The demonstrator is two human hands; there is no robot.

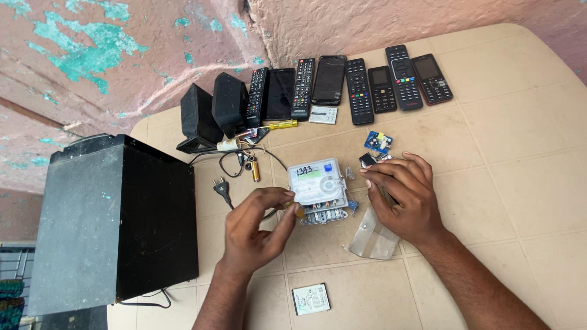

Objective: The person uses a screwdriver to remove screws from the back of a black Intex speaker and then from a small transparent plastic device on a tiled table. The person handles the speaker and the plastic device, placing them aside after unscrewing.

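White plastic marks the electricity meter [318, 186], which is laid flat on the beige table [520, 183] between the two hands. Its left lower edge is pinched by the left hand [254, 235], fingers curled and thumb close to a small yellowish part — what that part is cannot be told. Its right side is touched by the fingertips of the right hand [403, 198], held loosely spread, nothing being clasped. A clear plastic cover [373, 238] lies under that wrist. Remotes and phones [358, 88] are lined up beyond — well apart.
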